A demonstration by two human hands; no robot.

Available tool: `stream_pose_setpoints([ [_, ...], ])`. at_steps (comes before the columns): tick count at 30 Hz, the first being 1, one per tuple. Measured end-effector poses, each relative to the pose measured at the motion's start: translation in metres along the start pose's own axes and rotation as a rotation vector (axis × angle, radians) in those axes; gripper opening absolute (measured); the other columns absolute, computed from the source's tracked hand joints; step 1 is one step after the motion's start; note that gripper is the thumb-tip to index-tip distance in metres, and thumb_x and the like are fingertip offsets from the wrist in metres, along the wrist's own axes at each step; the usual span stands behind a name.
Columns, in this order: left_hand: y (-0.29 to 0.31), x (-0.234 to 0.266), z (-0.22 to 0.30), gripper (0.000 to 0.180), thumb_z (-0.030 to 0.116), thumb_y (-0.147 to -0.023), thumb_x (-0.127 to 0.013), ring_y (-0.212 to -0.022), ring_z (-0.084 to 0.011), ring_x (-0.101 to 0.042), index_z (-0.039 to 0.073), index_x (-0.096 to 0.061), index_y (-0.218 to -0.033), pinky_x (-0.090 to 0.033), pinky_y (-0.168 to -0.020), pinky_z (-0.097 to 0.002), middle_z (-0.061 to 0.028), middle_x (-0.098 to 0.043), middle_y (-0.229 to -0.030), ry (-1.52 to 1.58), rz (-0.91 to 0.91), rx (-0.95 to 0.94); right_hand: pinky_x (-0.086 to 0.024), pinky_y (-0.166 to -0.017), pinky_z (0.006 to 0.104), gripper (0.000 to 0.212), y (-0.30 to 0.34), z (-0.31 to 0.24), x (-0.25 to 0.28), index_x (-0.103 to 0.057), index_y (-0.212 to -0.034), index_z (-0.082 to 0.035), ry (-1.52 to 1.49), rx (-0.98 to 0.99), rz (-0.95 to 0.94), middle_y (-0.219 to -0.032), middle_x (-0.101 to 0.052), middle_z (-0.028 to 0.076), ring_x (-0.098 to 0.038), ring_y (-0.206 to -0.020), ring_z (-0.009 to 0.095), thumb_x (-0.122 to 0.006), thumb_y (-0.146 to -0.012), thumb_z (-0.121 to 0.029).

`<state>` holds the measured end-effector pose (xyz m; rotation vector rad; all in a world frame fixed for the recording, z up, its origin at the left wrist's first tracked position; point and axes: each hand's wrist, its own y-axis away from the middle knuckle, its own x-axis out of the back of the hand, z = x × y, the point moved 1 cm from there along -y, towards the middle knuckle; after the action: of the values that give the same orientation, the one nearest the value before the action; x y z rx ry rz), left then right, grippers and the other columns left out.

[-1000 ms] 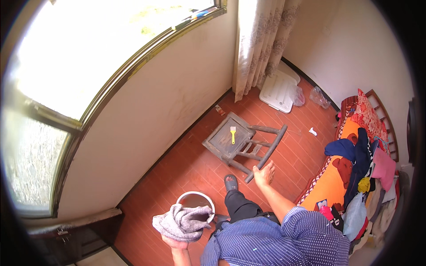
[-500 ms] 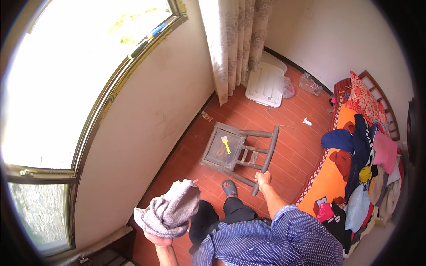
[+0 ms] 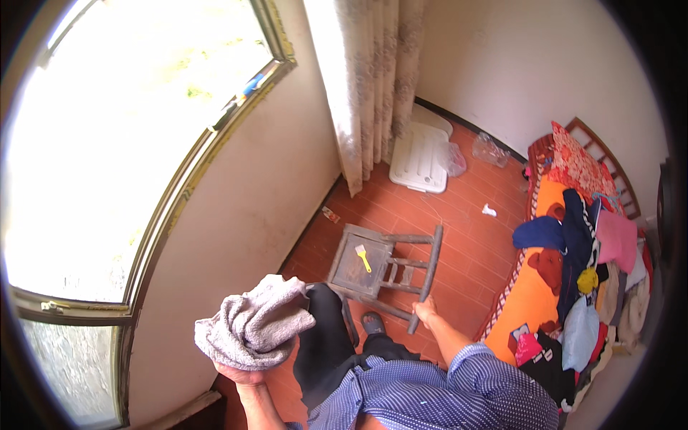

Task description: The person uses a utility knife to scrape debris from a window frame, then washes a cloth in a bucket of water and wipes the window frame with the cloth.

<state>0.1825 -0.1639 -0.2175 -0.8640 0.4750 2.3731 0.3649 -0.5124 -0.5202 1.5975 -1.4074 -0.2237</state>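
Note:
My left hand (image 3: 242, 375) is closed under a bunched grey towel (image 3: 254, 326), holding it up at the left of my body. The towel hides most of the fingers. My right hand (image 3: 426, 311) grips the end of the top rail of a dark wooden chair (image 3: 382, 236). On the chair's seat lies a paintbrush (image 3: 364, 259) with a yellow handle and pale bristles. My left leg (image 3: 321, 322), in black trousers, is bent close to the near side of the seat. A grey slipper (image 3: 372, 322) is on my other foot, on the floor beside the chair.
Left is a large window (image 3: 136, 208) with blue and dark items on its frame. Beyond the chair are a curtain (image 3: 365, 86), a white plastic lid (image 3: 418, 161) and clear plastic bags (image 3: 490, 148). A bed (image 3: 510, 301) heaped with clothes stands right, on the red tiled floor (image 3: 466, 265).
My left knee has come up and forward toward the chair seat. The towel has shifted a little left with my left hand. My right hand keeps its hold on the chair; the view has tilted slightly.

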Motion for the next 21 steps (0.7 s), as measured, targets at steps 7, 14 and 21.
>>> stream_pose_setpoints([
  [7, -0.044, -0.028, 0.007, 0.062, 0.047, -0.094, -0.039, -0.121, -0.0316, -0.052, 0.0, -0.045, -0.135, -0.039, -0.107, -0.0457, -0.0165, -0.055, -0.131, -0.037, -0.176, -0.004, -0.054, -0.065, 0.0404, 0.041, -0.001, 0.009, 0.001, -0.049, -0.114, 0.008, 0.097, -0.015, -0.016, -0.09, -0.064, 0.023, -0.067, -0.073, 0.028, -0.065, -0.08, -0.006],
  [14, -0.109, -0.058, -0.019, 0.086, 0.057, -0.081, -0.05, -0.121, -0.0382, -0.053, -0.008, -0.039, -0.137, -0.042, -0.104, -0.0484, -0.0253, -0.053, -0.13, 0.011, -0.2, 0.255, -0.042, -0.103, 0.039, 0.067, -0.005, 0.006, 0.008, -0.042, -0.134, 0.009, 0.27, -0.179, -0.069, -0.129, -0.054, 0.029, -0.053, -0.123, 0.038, -0.07, -0.078, -0.018],
  [21, -0.197, -0.147, -0.024, 0.063, 0.04, -0.084, -0.058, -0.112, -0.037, -0.059, -0.006, -0.05, -0.126, -0.051, -0.093, -0.0457, -0.0232, -0.059, -0.122, 0.273, -0.181, 0.694, -0.053, -0.051, 0.0364, 0.021, -0.021, -0.025, 0.032, -0.068, -0.079, 0.002, 0.683, -0.112, -0.145, -0.066, -0.067, 0.011, -0.065, -0.055, 0.02, -0.06, -0.083, -0.018],
])
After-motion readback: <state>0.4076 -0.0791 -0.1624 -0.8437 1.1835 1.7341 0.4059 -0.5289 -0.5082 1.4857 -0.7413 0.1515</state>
